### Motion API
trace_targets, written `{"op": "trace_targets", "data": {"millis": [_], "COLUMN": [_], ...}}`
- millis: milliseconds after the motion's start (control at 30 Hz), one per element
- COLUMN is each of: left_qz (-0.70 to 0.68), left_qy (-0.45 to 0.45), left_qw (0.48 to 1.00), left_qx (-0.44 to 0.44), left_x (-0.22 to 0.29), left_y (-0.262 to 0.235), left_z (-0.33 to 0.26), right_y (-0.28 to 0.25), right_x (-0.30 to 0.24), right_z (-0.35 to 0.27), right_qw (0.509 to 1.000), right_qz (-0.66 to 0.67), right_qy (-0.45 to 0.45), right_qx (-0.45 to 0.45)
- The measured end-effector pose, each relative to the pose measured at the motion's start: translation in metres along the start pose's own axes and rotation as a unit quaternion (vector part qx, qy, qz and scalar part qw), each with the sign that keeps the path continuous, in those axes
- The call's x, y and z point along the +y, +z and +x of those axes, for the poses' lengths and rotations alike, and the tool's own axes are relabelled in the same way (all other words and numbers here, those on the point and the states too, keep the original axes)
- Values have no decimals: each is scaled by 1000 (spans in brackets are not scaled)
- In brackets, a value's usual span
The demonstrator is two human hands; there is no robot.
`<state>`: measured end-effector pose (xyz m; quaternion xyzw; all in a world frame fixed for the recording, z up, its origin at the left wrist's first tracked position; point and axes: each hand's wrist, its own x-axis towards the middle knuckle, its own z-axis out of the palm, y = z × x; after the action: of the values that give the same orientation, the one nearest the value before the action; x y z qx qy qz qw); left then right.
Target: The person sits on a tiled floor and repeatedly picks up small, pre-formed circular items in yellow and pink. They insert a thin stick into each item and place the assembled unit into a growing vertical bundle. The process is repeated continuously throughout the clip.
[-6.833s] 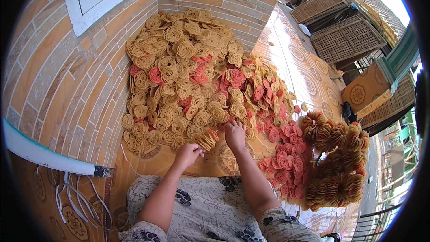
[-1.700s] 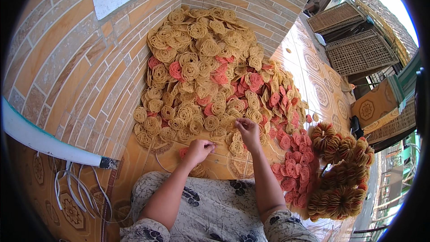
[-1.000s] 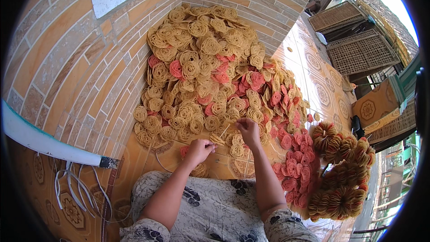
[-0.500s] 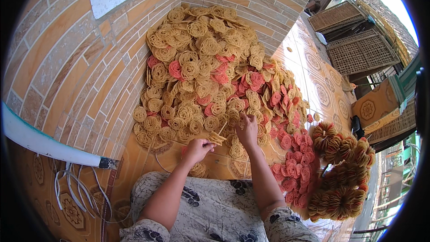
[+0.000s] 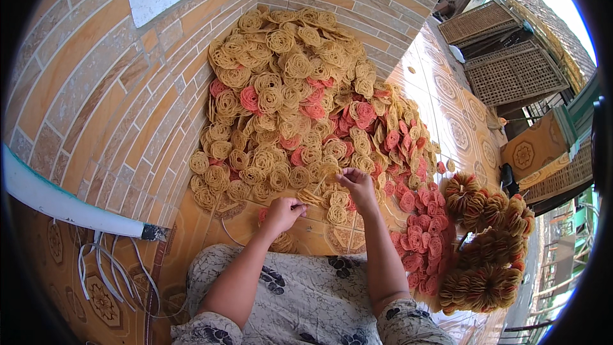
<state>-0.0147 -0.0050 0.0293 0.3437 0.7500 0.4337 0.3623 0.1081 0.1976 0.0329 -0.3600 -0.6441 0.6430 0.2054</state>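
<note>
1. Our lap, in a floral patterned cloth, sat nearest, below the pile of coiled crackers.
2. Our left hand was at the pile's near edge, fingers pinched shut on a small stack of yellow coils.
3. Our right hand was just right of that, fingers curled loosely, tips touching coils at the pile's edge; firm hold: couldn't tell.
4. Strung bundles lay right of the pile.
5. Brick wall stood behind the pile.

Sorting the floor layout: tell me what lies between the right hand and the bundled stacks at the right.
In the head view, loose pink discs cover the floor between the right hand and the bundled stacks.
</note>
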Motion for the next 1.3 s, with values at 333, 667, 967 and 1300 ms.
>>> {"op": "trace_targets", "data": {"millis": [333,667,967,1300], "left_qz": [-112,-132,-113,-59], "left_qy": [15,11,39,-6], "left_qw": [993,990,992,996], "left_qx": [-29,-54,-42,-67], "left_x": [-23,-18,-25,-12], "left_y": [9,8,11,4], "left_z": [11,10,13,7], "right_y": [3,-2,9,15], "right_x": [0,-4,-1,0], "right_z": [-3,-4,-4,-4], "right_qw": [996,951,970,980], "right_qz": [63,290,227,189], "right_qy": [-50,75,40,-27], "right_qx": [-48,-75,-82,-56]}}
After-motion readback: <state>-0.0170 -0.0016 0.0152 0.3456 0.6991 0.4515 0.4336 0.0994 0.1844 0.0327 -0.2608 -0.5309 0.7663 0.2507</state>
